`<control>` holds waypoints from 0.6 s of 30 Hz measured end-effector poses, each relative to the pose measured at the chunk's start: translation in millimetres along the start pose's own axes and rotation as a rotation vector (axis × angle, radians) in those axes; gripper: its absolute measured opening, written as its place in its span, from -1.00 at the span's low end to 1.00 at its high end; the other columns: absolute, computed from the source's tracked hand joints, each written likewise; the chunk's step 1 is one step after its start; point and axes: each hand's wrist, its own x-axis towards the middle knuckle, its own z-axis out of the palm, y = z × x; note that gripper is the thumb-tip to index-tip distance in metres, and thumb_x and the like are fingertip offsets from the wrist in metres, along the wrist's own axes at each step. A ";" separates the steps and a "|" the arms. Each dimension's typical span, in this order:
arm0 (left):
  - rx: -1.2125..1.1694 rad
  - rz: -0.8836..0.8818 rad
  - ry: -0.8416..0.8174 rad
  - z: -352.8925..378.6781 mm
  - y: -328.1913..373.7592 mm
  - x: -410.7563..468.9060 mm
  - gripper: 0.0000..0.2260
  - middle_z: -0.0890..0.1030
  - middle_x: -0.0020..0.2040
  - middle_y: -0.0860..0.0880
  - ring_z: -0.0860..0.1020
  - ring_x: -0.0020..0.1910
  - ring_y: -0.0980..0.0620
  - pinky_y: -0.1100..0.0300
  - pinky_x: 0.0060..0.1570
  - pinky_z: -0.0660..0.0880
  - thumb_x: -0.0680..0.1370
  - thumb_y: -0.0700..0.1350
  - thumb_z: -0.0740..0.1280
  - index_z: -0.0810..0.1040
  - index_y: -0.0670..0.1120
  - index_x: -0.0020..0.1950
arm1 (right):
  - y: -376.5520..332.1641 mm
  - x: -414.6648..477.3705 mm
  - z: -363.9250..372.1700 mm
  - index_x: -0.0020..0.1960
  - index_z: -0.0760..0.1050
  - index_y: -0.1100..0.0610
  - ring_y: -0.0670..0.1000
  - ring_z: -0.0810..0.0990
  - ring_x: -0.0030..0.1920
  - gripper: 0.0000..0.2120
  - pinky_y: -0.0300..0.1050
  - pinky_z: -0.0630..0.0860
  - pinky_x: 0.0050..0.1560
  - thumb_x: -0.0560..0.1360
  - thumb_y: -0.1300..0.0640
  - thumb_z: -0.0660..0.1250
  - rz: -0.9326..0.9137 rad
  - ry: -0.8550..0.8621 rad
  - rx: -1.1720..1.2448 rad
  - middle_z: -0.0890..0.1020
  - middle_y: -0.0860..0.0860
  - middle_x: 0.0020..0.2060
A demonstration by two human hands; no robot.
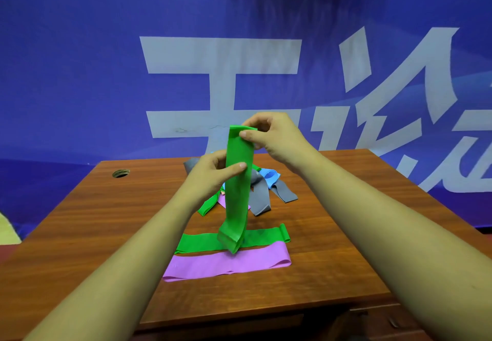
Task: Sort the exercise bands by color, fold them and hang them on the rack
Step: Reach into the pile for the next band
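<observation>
Both hands grasped a green band (238, 180) held upright above the desk (87, 223): the right hand (271, 135) pinched its top, the left hand (213, 172) gripped its middle.

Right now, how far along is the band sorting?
Early on. Done: a green band and a purple band lie flat on the table. In hand: a second green band, pinched at its top by the right hand, gripped midway by the left hand. Left: the mixed pile of grey, blue and green bands behind, and all hanging; no rack plainly shows.
</observation>
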 end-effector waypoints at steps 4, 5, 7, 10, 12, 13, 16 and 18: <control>0.035 -0.007 0.001 0.1 -5.8 0.4 -0.79 0.69 0.06 -0.19 0.64 0.01 -0.04 0.02 0.09 0.55 0.57 -0.22 0.35 0.60 -0.18 0.19 | -0.3 0.9 -4.1 -0.02 0.60 0.23 -0.03 0.54 -0.28 -0.92 -0.11 0.51 -0.23 0.50 0.23 0.41 0.051 -0.063 -0.042 0.62 0.11 -0.25; 0.035 -0.010 -0.008 0.3 -7.4 0.9 -0.79 0.68 0.07 -0.19 0.64 0.04 -0.07 0.02 0.10 0.55 0.57 -0.22 0.35 0.59 -0.18 0.21 | 0.0 0.7 -3.9 -0.03 0.61 0.22 0.00 0.54 -0.25 -0.91 -0.08 0.51 -0.21 0.50 0.21 0.41 0.063 -0.084 -0.075 0.64 0.14 -0.23; 0.013 -0.025 -0.036 1.2 -11.2 0.3 -0.77 0.69 0.07 -0.15 0.65 0.05 -0.06 0.08 0.07 0.59 0.57 -0.22 0.35 0.57 -0.18 0.22 | -0.6 1.4 -3.6 -0.07 0.60 0.21 -0.01 0.55 -0.25 -0.94 -0.13 0.51 -0.22 0.50 0.21 0.40 0.049 -0.069 -0.129 0.65 0.13 -0.23; -0.061 -0.087 -0.087 4.1 -18.4 -5.4 -0.81 0.71 -0.05 -0.02 0.67 -0.08 0.08 0.27 -0.11 0.56 0.55 -0.26 0.36 0.59 -0.16 0.16 | -3.2 5.8 -6.4 -0.15 0.56 0.15 -0.11 0.55 -0.33 -0.94 -0.29 0.49 -0.33 0.51 0.25 0.39 0.023 0.033 -0.066 0.61 0.01 -0.31; -0.048 -0.156 -0.142 4.0 -30.0 -10.0 -0.86 0.71 -0.13 0.03 0.65 -0.17 0.14 0.31 -0.17 0.52 0.55 -0.26 0.36 0.61 -0.15 0.10 | -1.1 8.8 -10.6 -0.14 0.56 0.16 -0.10 0.55 -0.31 -0.94 -0.26 0.52 -0.32 0.51 0.26 0.38 0.058 0.117 0.001 0.60 0.00 -0.30; -0.034 -0.195 -0.173 2.4 -36.4 -13.3 -0.89 0.71 -0.17 0.03 0.63 -0.20 0.16 0.32 -0.19 0.51 0.55 -0.24 0.37 0.62 -0.15 0.06 | 1.4 9.8 -12.8 -0.12 0.56 0.18 -0.08 0.56 -0.29 -0.96 -0.23 0.54 -0.29 0.51 0.26 0.38 0.090 0.146 0.029 0.60 0.00 -0.29; -0.017 -0.273 -0.238 -5.7 -55.5 -23.0 -0.88 0.69 -0.19 0.03 0.59 -0.23 0.14 0.30 -0.20 0.49 0.47 -0.06 0.48 0.66 -0.08 -0.06 | 15.8 11.7 -17.5 -0.17 0.53 0.16 -0.02 0.57 -0.26 -0.90 -0.12 0.55 -0.20 0.52 0.27 0.37 0.195 0.201 0.131 0.60 0.04 -0.27; 0.008 -0.328 -0.242 -13.7 -64.8 -29.8 -0.78 0.69 -0.18 0.02 0.59 -0.23 0.12 0.31 -0.21 0.49 0.38 0.02 0.55 0.69 -0.05 -0.08 | 28.2 11.7 -20.6 -0.18 0.51 0.15 0.05 0.60 -0.20 -0.87 -0.03 0.58 -0.12 0.53 0.28 0.35 0.278 0.259 0.231 0.62 0.09 -0.24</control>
